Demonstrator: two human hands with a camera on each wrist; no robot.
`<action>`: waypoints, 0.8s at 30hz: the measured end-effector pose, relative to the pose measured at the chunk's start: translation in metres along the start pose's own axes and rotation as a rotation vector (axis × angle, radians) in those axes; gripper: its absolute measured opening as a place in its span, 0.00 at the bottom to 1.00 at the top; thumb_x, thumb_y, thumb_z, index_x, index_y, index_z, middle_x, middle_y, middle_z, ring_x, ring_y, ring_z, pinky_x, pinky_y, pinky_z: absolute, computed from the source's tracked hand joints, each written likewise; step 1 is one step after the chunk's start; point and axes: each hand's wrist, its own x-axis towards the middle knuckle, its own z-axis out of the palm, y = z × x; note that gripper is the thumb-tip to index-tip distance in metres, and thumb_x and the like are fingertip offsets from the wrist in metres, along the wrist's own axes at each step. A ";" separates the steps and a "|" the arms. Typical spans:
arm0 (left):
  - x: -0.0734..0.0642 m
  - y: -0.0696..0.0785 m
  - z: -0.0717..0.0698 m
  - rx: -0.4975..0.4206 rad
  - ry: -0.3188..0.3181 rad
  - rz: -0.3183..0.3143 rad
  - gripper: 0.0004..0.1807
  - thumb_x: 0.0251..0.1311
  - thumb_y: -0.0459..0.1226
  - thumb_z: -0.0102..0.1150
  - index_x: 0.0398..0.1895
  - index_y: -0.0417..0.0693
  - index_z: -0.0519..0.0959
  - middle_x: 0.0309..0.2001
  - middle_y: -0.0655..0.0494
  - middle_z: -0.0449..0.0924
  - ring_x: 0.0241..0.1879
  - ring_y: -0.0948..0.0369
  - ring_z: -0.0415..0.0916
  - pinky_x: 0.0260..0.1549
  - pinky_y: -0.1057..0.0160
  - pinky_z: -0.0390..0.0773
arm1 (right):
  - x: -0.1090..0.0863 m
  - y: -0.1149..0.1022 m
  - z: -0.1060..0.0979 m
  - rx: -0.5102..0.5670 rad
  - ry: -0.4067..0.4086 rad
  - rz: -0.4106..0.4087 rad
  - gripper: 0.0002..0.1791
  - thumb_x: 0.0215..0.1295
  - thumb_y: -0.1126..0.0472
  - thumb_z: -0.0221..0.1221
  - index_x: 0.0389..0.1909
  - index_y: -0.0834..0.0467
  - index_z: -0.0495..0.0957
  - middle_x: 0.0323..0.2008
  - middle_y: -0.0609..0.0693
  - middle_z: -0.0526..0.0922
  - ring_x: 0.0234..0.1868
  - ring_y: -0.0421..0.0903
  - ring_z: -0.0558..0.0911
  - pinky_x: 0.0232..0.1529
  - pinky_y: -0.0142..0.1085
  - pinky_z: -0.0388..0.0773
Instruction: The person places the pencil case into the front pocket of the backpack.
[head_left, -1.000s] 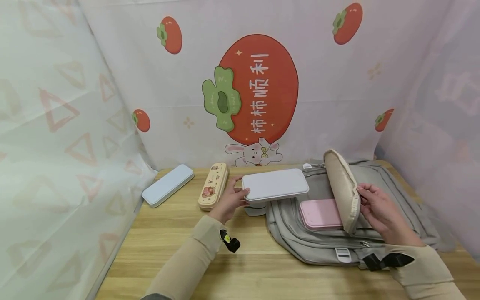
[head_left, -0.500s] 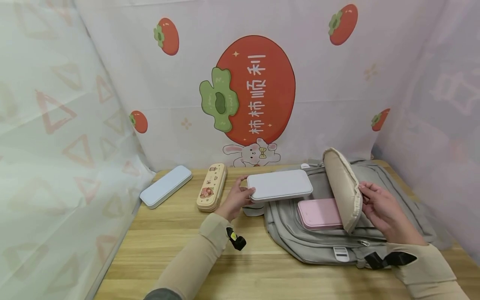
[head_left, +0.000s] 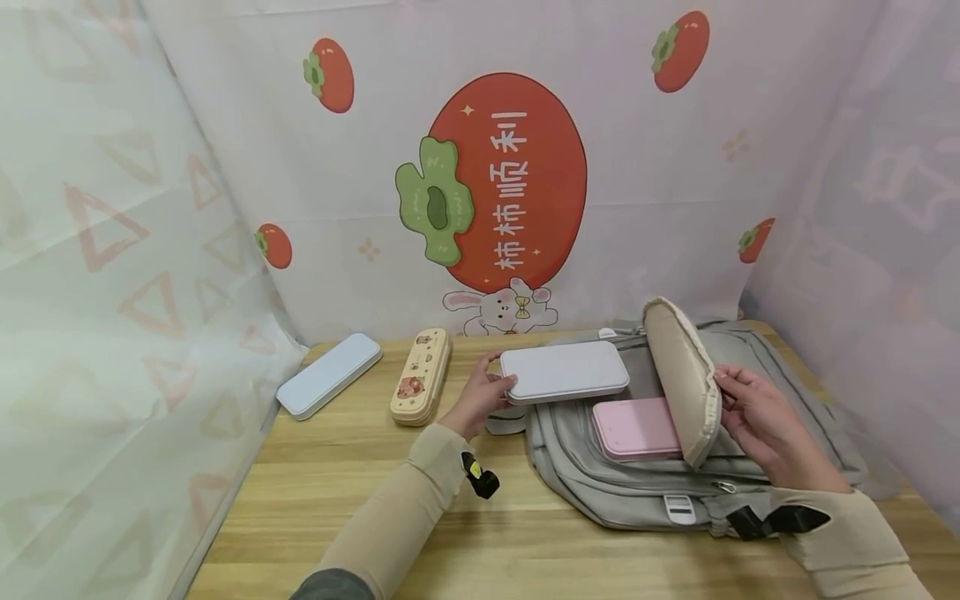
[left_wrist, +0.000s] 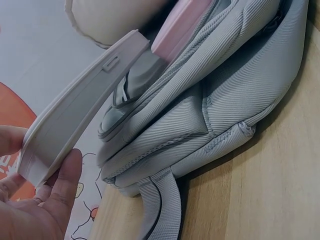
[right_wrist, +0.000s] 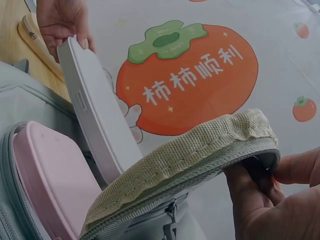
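My left hand grips the left end of a white flat case, held level above the left edge of a grey backpack. In the left wrist view the white case slants over the backpack with my thumb and fingers around its end. My right hand pinches the beige-lined flap of the backpack and holds it up. A pink case sits half inside the opened pocket; the same pink case lies under the lifted flap.
A light blue case and a beige cartoon-print case lie on the wooden table to the left. Printed fabric walls close in the back and both sides. A backpack buckle faces the table's front edge.
My left hand has carried the white case a little to the right, further over the backpack. My right hand keeps the flap lifted.
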 end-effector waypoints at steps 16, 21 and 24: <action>0.010 -0.005 0.016 0.039 -0.021 0.012 0.32 0.73 0.29 0.58 0.77 0.46 0.62 0.43 0.42 0.76 0.34 0.56 0.79 0.42 0.53 0.84 | 0.001 0.001 0.001 -0.012 0.014 -0.002 0.14 0.82 0.69 0.45 0.38 0.60 0.78 0.35 0.49 0.82 0.37 0.41 0.82 0.37 0.31 0.82; 0.013 -0.007 0.022 0.040 -0.036 0.014 0.32 0.72 0.29 0.59 0.77 0.46 0.62 0.40 0.45 0.75 0.33 0.57 0.79 0.39 0.55 0.84 | 0.002 0.002 0.001 -0.002 0.008 -0.007 0.15 0.82 0.69 0.44 0.38 0.61 0.78 0.35 0.50 0.82 0.36 0.41 0.82 0.37 0.31 0.82; 0.014 -0.010 0.024 0.034 -0.047 0.013 0.32 0.72 0.28 0.58 0.77 0.46 0.63 0.38 0.46 0.75 0.31 0.58 0.78 0.35 0.59 0.83 | 0.002 0.002 0.001 0.004 0.001 -0.005 0.15 0.82 0.69 0.44 0.38 0.60 0.78 0.35 0.50 0.82 0.36 0.41 0.82 0.37 0.31 0.82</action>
